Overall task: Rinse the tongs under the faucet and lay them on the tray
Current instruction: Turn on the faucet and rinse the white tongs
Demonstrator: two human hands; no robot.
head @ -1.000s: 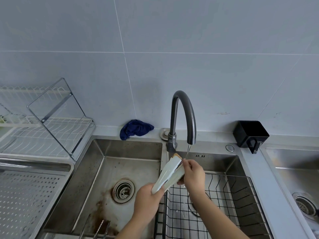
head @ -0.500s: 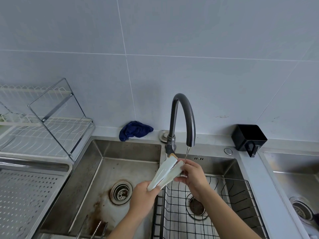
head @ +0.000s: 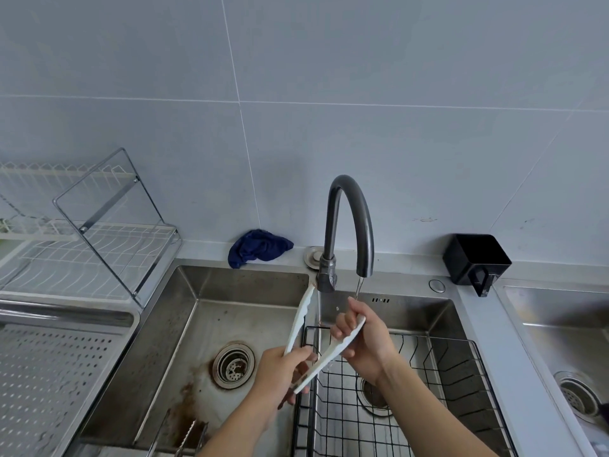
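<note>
Steel, perforated and lying at the near left, the tray point(head: 49, 374) is carrying no tongs, so rinsing is judged to be the step in hand. Just past the forearms, the left hand point(head: 280, 371) is gripping the white plastic tongs point(head: 298, 321) at their hinge end, with its fingers curling round it. The 2 arms of the tongs are spreading upward in a V above the divider between the 2 basins. The right hand point(head: 365, 341) is pinching the right arm near its tip, thumb and fingers closing on it, over the black wire basket point(head: 428, 374). A thin stream of water point(head: 358, 290) is falling just behind that hand's fingertips; whether it is wetting the tongs I cannot tell. Farther back, the dark faucet point(head: 331, 225) is arching over the sink. The next move is probably calling for passing each arm through the stream, then carrying the tongs left to the tray.
</note>
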